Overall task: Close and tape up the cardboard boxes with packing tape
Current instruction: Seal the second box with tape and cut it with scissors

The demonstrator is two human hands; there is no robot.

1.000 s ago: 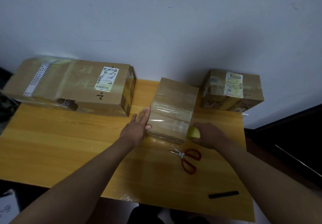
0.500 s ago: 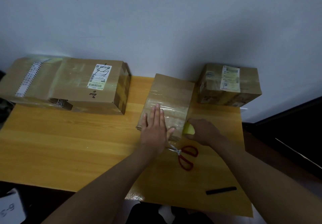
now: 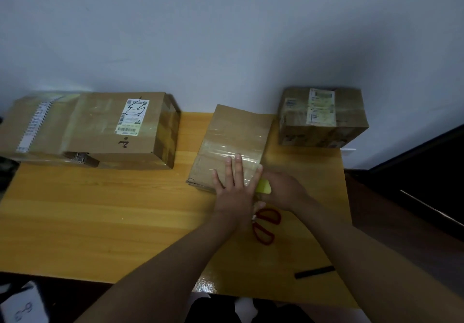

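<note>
Your wooden surface (image 3: 100,212) runs back to the wall; its near edge cuts across the bottom of the view and its right edge falls off beside a dark floor. The middle cardboard box (image 3: 236,137) lies near the centre, its far end close to the wall. A wide stretch of bare wood lies to the left and in front of it, below the large labelled box (image 3: 100,129) that stands at the back left. A smaller labelled box (image 3: 324,116) stands at the back right, apart from the middle one by a narrow gap.

The red-handled scissors (image 3: 266,224) lie just in front of the middle box, their blades hidden under your left wrist. A short black stick (image 3: 315,272) lies near the front right edge; what it is cannot be made out. The large box is cut off at the left edge of the view.

Your left hand (image 3: 234,189) lies flat on the near end of the middle box, fingers (image 3: 238,169) straight and spread over the shiny clear tape (image 3: 231,149) that crosses its top. Your right hand (image 3: 286,189) sits at the box's near right corner, curled round a yellow-green object (image 3: 263,187), mostly hidden; it looks like the tape roll, but you cannot tell for sure.
</note>
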